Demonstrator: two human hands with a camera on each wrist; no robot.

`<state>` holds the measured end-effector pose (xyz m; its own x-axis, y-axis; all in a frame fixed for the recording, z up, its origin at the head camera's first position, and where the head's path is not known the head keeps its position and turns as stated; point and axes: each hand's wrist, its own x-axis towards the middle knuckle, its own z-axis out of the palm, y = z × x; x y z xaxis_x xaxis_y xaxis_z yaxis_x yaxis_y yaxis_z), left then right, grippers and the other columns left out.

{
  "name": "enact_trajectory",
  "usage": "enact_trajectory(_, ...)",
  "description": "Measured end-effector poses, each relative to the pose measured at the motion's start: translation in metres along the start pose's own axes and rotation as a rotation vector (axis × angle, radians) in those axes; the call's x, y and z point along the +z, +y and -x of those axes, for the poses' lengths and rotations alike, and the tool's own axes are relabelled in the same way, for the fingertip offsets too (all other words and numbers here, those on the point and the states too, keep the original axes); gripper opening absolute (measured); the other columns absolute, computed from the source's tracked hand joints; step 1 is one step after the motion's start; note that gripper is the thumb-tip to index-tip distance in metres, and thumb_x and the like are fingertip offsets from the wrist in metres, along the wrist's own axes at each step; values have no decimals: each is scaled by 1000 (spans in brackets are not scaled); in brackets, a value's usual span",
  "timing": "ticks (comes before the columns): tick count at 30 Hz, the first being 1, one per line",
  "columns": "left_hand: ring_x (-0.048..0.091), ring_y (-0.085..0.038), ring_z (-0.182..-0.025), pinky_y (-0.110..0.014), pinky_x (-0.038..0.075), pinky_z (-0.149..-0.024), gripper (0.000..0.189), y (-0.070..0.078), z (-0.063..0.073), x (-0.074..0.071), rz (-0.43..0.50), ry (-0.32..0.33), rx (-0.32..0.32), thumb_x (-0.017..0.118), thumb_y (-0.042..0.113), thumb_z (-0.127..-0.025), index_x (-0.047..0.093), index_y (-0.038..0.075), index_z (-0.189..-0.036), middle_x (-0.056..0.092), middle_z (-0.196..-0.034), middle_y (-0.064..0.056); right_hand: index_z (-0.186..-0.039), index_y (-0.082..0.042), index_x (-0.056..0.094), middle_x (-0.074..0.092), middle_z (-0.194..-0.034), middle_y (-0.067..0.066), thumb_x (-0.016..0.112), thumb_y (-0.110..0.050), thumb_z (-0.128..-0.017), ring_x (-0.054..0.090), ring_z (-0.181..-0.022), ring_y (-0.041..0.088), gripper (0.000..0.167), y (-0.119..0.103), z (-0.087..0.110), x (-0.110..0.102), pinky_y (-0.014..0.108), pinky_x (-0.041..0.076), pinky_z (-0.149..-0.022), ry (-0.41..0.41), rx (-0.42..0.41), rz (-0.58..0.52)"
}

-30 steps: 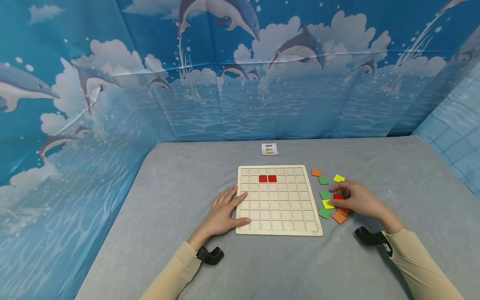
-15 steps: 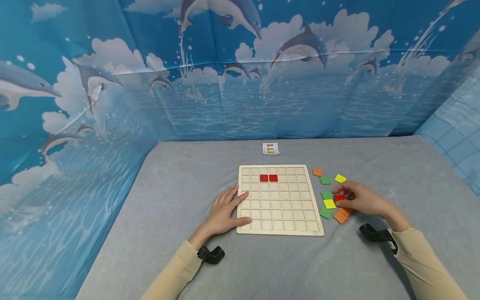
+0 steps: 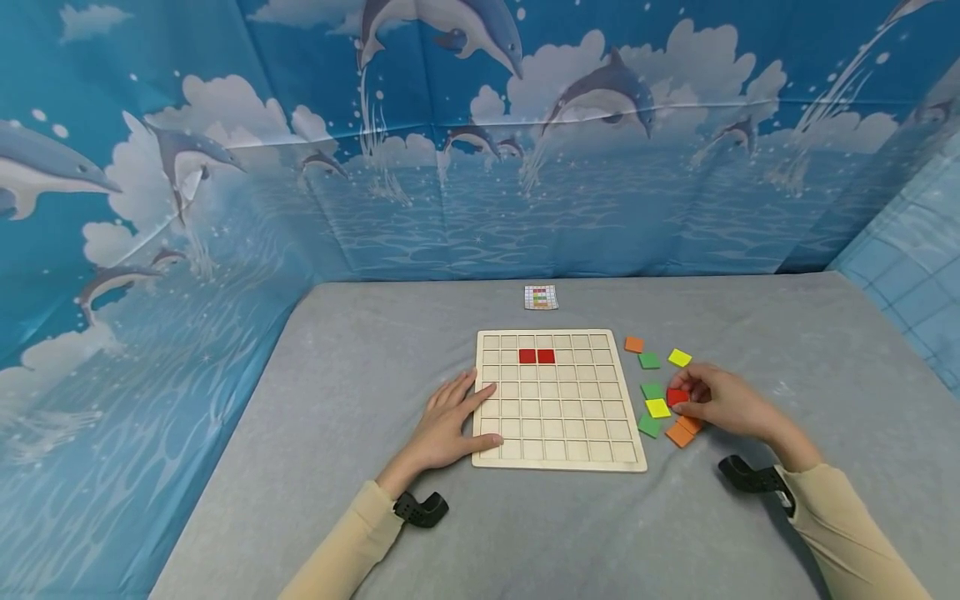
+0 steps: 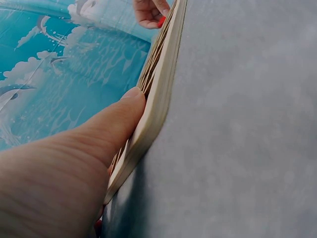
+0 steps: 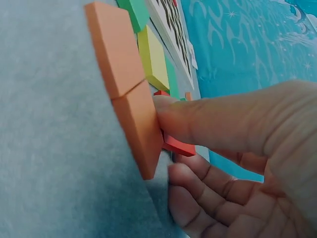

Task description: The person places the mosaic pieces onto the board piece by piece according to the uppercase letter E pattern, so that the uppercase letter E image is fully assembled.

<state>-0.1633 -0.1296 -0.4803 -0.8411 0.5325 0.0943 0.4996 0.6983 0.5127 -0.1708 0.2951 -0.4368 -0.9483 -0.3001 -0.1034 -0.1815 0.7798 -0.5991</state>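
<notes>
A pale wooden grid board (image 3: 562, 411) lies on the table, with two red tiles (image 3: 527, 357) side by side in its upper cells. My left hand (image 3: 444, 425) rests at the board's left edge, fingers spread; its thumb (image 4: 126, 116) lies on the rim in the left wrist view. To the right of the board, my right hand (image 3: 727, 402) pinches another red tile (image 3: 678, 397) between thumb and fingers. Beside that hand are two orange tiles (image 5: 116, 54), a yellow tile (image 5: 152, 58) and green tiles (image 3: 649, 426). The fingers hide part of the red tile.
Farther back on the grey table (image 3: 390, 333) lies a small card (image 3: 541, 297) printed with a coloured grid. An orange tile (image 3: 633, 344), a green tile (image 3: 648, 361) and a yellow tile (image 3: 680, 357) sit near the board's upper right. A dolphin-print cloth (image 3: 480, 200) hangs behind.
My right hand has shifted slightly right, off the yellow tile, and its fingers have closed on the red tile, which now shows more. The left hand stays put.
</notes>
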Motion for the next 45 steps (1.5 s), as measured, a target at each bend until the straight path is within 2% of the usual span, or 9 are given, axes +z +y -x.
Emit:
enact_trajectory(5, 5, -23, -143, -46, 5, -111, 78, -1, 0, 1, 2, 3, 2, 61, 57, -85, 32, 23, -150, 12, -157, -7, -96, -4, 57, 52, -79, 3, 73, -9, -83, 47, -69, 19, 21, 1, 0, 1, 29, 40, -56, 15, -14, 0)
enact_trajectory(12, 5, -23, -143, -46, 6, -111, 78, -1, 0, 1, 3, 4, -2, 61, 57, -85, 33, 23, -150, 12, -157, -7, -98, -2, 62, 56, -79, 3, 69, -13, -87, 47, -67, 19, 17, -3, -5, 7, 31, 39, -56, 98, 1, 57)
enact_trajectory(18, 5, -24, -143, -46, 4, -111, 78, -1, 0, 0, 7, 1, -7, 61, 57, -85, 33, 24, -150, 12, -157, -7, -105, 3, 62, 58, -75, 3, 71, -14, -87, 48, -61, 18, 27, -16, -12, 9, 29, 39, -52, 166, -2, 31)
enact_trajectory(24, 5, -23, -143, -46, 4, -111, 78, -2, 1, 0, 5, -5, -9, 60, 58, -85, 32, 24, -150, 11, -158, -6, -108, -5, 51, 59, -66, 2, 72, -16, -86, 52, -52, 17, 32, -34, -27, 16, 31, 37, -45, 212, -49, -46)
enact_trajectory(29, 4, -23, -143, -46, 5, -111, 78, -2, 1, 0, 9, -4, -8, 60, 58, -85, 32, 24, -150, 11, -158, -6, -103, -4, 48, 65, -71, 8, 69, -8, -88, 62, -58, 20, 26, -48, -45, 26, 36, 50, -52, 156, -101, -191)
enact_trajectory(32, 4, -22, -143, -46, 5, -111, 78, -1, 0, 0, 7, -2, -7, 60, 58, -85, 33, 24, -150, 12, -157, -6, -102, -2, 51, 68, -76, 11, 67, -5, -88, 64, -57, 21, 22, -53, -57, 31, 36, 53, -55, 135, -127, -228)
enact_trajectory(35, 5, -22, -143, -46, 5, -111, 78, -1, 0, 0, 6, -3, -9, 61, 58, -85, 33, 24, -150, 12, -157, -6, -99, -1, 54, 68, -79, 12, 68, -4, -88, 64, -57, 20, 18, -57, -67, 36, 34, 51, -55, 153, -153, -198)
enact_trajectory(40, 5, -23, -143, -46, 5, -111, 78, -1, 0, 1, 3, -2, -7, 61, 58, -85, 33, 23, -150, 12, -157, -7, -88, -6, 60, 65, -78, 4, 72, -7, -85, 61, -65, 18, 13, -66, -79, 44, 34, 46, -59, 222, -203, -124)
enact_trajectory(45, 5, -23, -143, -45, 5, -111, 78, -1, -1, 1, 0, 2, -7, 61, 58, -85, 33, 23, -150, 13, -157, -7, -85, -7, 62, 64, -80, 4, 73, -6, -84, 61, -68, 19, 11, -72, -88, 52, 33, 47, -60, 236, -228, -148)
